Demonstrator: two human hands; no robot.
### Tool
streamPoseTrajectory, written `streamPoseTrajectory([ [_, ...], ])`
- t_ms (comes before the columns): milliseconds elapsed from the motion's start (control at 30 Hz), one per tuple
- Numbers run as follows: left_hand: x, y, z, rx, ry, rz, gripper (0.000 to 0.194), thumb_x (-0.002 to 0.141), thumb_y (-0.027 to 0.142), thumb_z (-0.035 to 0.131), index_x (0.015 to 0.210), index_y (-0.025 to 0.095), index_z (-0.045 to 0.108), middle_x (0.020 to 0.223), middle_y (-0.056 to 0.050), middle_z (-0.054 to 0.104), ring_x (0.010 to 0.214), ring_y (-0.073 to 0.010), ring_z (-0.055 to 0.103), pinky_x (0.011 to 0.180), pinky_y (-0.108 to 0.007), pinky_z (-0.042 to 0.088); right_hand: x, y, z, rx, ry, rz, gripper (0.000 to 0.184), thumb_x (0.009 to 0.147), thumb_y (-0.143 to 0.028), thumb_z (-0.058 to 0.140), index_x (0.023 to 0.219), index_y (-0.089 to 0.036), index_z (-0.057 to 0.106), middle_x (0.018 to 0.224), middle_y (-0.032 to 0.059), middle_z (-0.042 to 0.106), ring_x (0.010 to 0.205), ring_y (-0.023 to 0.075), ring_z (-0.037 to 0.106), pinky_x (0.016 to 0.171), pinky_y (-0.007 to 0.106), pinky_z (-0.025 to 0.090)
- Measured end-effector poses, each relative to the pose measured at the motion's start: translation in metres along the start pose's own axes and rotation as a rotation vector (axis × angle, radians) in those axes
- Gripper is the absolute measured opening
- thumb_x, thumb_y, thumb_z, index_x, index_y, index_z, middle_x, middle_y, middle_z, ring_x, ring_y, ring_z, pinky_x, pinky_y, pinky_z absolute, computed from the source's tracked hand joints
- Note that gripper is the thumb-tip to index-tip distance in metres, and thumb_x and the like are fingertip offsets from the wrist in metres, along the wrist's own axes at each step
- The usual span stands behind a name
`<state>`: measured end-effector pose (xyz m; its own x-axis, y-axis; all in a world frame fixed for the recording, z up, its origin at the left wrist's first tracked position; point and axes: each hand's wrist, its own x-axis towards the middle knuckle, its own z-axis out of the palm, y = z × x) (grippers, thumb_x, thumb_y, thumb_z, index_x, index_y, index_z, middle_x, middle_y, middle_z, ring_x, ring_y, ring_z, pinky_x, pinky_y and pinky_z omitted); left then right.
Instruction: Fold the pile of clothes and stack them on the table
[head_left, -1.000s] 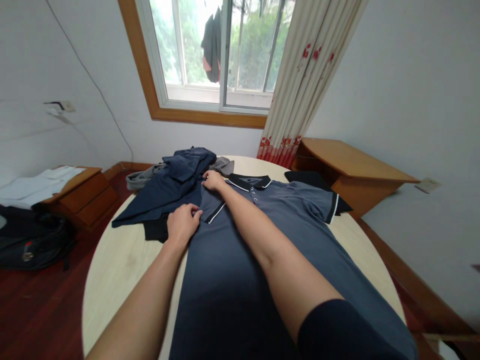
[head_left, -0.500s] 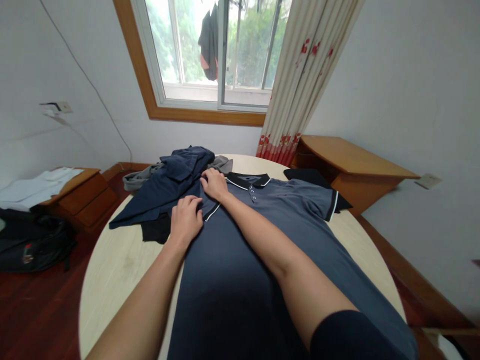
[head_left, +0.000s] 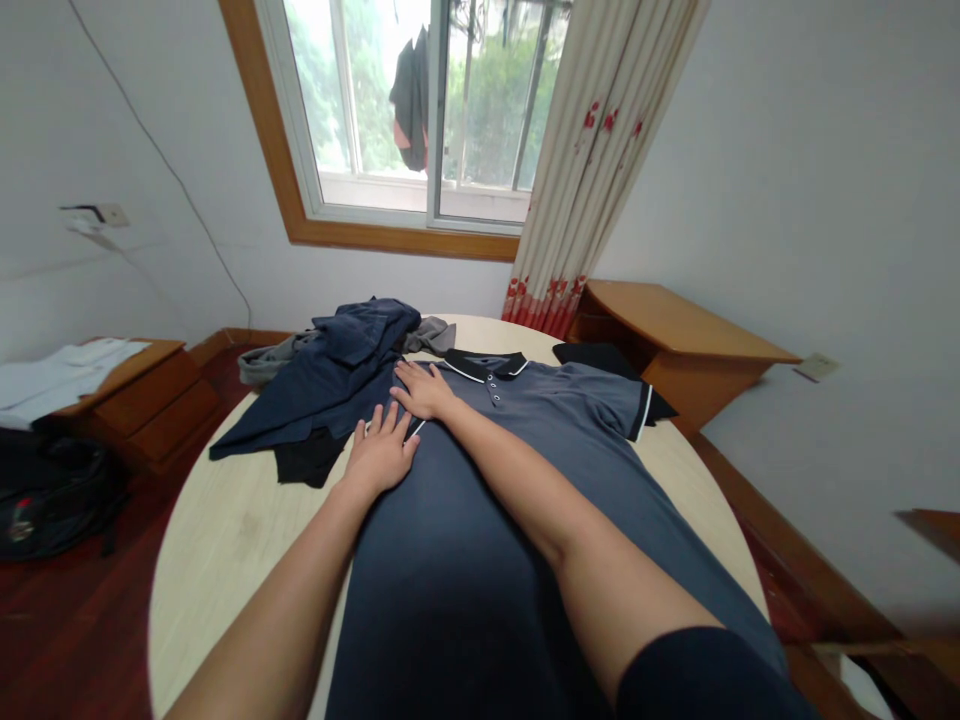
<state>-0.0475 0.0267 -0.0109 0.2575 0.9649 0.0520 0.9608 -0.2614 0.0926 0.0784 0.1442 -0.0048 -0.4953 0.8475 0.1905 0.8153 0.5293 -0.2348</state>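
Note:
A dark grey polo shirt (head_left: 480,500) with a black collar edged in white lies spread face up, its collar at the far side. My left hand (head_left: 381,452) rests on the left sleeve near its white-edged cuff, fingers spread. Just beyond, my right hand (head_left: 421,388) lies flat on the shirt's left shoulder, fingers apart, the forearm crossing over the chest. Between them the two hands cover most of that sleeve. The other sleeve (head_left: 626,405), with its black and white trim, lies flat on the right.
The round pale table (head_left: 217,560) bears a pile of navy clothes (head_left: 337,360) at the back left, with grey cloth (head_left: 431,335) behind it. Black cloth (head_left: 596,356) lies beyond the right sleeve. A wooden desk (head_left: 675,315) stands at the back right, a patterned curtain (head_left: 577,200) beside the window.
Both hands have gone from bent fingers at the sleeve's edge to flat, spread fingers on the cloth. The left hand has shifted slightly right over the cuff. The camera view has turned slightly.

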Motion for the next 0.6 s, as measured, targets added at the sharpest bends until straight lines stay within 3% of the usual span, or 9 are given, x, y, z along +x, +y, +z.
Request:
streamPoseTrajectory([
  [100, -0.001, 0.002, -0.003, 0.004, 0.016, -0.007, 0.056, 0.1, 0.041, 0.032, 0.151, 0.02, 0.038, 0.16, -0.012, 0.026, 0.147, -0.036, 0.021, 0.114, -0.059, 0.023, -0.025, 0.004, -0.013, -0.025, 0.183, 0.043, 0.045, 0.101, -0.041, 0.037, 0.14, -0.022, 0.049, 0.152, 0.0074, 0.043, 0.142, 0.0196, 0.034, 0.119, 0.045, 0.014],
  [200, -0.002, 0.005, -0.007, -0.006, 0.107, 0.012, 0.054, 0.098, 0.041, 0.036, 0.148, 0.02, 0.043, 0.158, -0.013, 0.029, 0.147, -0.0347, 0.024, 0.114, -0.062, 0.022, -0.061, 0.032, -0.039, -0.035, 0.33, 0.167, 0.038, 0.1, -0.037, 0.039, 0.128, -0.021, 0.059, 0.137, 0.0079, 0.059, 0.13, 0.0196, 0.048, 0.116, 0.041, 0.023],
  [267, -0.001, 0.007, -0.009, -0.034, 0.184, 0.063, 0.053, 0.098, 0.039, 0.037, 0.145, 0.017, 0.046, 0.157, -0.014, 0.032, 0.147, -0.0314, 0.025, 0.116, -0.059, 0.02, -0.089, 0.065, -0.064, -0.069, 0.382, 0.34, 0.035, 0.098, -0.033, 0.042, 0.119, -0.018, 0.066, 0.125, 0.0106, 0.066, 0.12, 0.0216, 0.055, 0.109, 0.038, 0.033],
  [367, 0.002, 0.01, -0.009, -0.119, 0.224, 0.18, 0.05, 0.099, 0.036, 0.036, 0.143, 0.015, 0.048, 0.154, -0.013, 0.038, 0.146, -0.0265, 0.029, 0.119, -0.05, 0.021, -0.134, 0.123, -0.105, -0.149, 0.446, 0.709, 0.033, 0.093, -0.03, 0.044, 0.109, -0.018, 0.071, 0.119, 0.0137, 0.067, 0.114, 0.0255, 0.058, 0.1, 0.038, 0.041],
  [433, 0.003, 0.011, -0.006, -0.167, 0.188, 0.229, 0.051, 0.099, 0.038, 0.036, 0.142, 0.015, 0.049, 0.154, -0.013, 0.039, 0.145, -0.0255, 0.03, 0.118, -0.047, 0.024, -0.166, 0.159, -0.128, -0.185, 0.468, 0.927, 0.033, 0.091, -0.03, 0.045, 0.108, -0.019, 0.072, 0.117, 0.0152, 0.066, 0.112, 0.028, 0.06, 0.097, 0.041, 0.044],
  [500, 0.004, 0.011, -0.001, -0.186, 0.138, 0.239, 0.052, 0.098, 0.04, 0.037, 0.142, 0.016, 0.049, 0.154, -0.013, 0.039, 0.146, -0.0253, 0.029, 0.118, -0.047, 0.025, -0.195, 0.187, -0.143, -0.19, 0.407, 1.107, 0.033, 0.086, -0.034, 0.054, 0.11, -0.019, 0.072, 0.119, 0.0171, 0.065, 0.114, 0.0322, 0.06, 0.095, 0.046, 0.045],
  [600, 0.004, 0.01, 0.002, -0.163, 0.081, 0.245, 0.052, 0.098, 0.042, 0.038, 0.141, 0.017, 0.05, 0.155, -0.013, 0.037, 0.146, -0.026, 0.029, 0.118, -0.049, 0.024, -0.229, 0.216, -0.152, -0.202, 0.306, 1.267, 0.044, 0.076, -0.043, 0.069, 0.108, -0.012, 0.071, 0.117, 0.0243, 0.065, 0.111, 0.036, 0.063, 0.091, 0.049, 0.049],
])
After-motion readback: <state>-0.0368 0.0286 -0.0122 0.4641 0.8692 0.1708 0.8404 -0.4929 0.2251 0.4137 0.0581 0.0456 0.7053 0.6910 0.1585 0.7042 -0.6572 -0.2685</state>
